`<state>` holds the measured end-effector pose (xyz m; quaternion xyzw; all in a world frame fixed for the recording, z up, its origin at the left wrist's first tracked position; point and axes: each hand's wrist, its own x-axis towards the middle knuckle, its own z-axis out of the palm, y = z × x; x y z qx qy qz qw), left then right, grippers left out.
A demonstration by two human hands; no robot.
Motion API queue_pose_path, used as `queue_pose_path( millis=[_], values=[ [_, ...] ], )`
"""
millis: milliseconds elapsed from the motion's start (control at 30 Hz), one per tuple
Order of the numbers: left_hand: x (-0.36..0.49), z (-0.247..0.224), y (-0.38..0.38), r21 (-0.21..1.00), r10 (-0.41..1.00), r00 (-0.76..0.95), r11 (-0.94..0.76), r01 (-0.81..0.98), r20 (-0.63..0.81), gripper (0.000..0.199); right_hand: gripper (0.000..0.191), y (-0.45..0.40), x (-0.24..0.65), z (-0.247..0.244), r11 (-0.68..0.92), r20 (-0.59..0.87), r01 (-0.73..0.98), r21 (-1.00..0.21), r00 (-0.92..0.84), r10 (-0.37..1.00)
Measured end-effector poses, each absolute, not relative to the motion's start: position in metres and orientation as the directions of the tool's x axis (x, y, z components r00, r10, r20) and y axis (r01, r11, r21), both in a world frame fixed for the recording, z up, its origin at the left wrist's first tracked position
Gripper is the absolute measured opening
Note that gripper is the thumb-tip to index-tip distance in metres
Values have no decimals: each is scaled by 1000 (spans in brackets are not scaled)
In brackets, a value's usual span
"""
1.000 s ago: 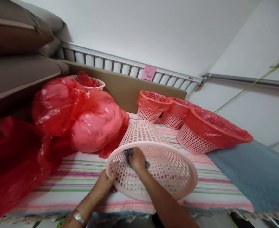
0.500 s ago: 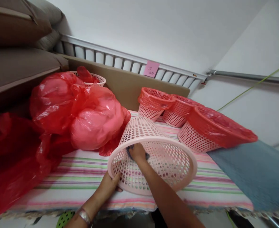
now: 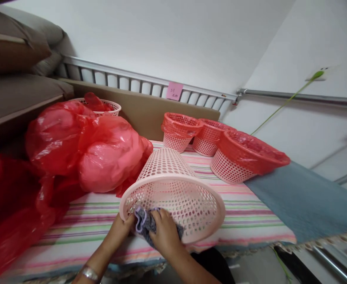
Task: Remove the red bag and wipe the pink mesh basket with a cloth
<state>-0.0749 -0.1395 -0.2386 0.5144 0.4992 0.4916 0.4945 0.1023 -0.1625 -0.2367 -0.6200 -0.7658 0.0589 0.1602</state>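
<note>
A pink perforated plastic basket [image 3: 173, 179] lies on its side on a striped cloth, its round mouth facing me. My left hand [image 3: 125, 224] grips the rim at the lower left; some of its fingers are hidden by the rim and the cloth. In my right hand [image 3: 166, 232] is a bunched grey rag [image 3: 145, 225] with a pale purple edge. This hand is at the near, lower part of the basket's mouth, pressing the rag against the rim close to my left hand.
Three upright baskets [image 3: 178, 144] lined with red bags stand at the back right. Filled red plastic bags [image 3: 111, 154] sit at left, with another basket [image 3: 116, 108] behind them. The striped cloth [image 3: 247, 213] lies beneath. A radiator [image 3: 126, 81] with a pink note [image 3: 174, 91] runs behind.
My right hand has drawn the rag back from inside the basket to its near rim. My left hand keeps its hold on the rim. The view has shifted a little to the right.
</note>
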Motion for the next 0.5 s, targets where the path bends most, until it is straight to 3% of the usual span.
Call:
queue_pose_path(
  millis=[233, 400, 500],
  values=[
    [-72, -249, -138, 1000, 997, 71, 9, 0, -9, 61, 40, -65, 91, -239, 49, 222, 971, -235, 5, 975],
    [-61, -251, -150, 973, 964, 142, 231, -17, -226, 76, 36, -3, 97, -243, 144, 294, 952, -270, -61, 954],
    [-56, -248, -153, 966, 957, 148, 257, -36, -250, 79, 34, 14, 101, -245, 168, 291, 946, -278, -84, 953]
  ],
)
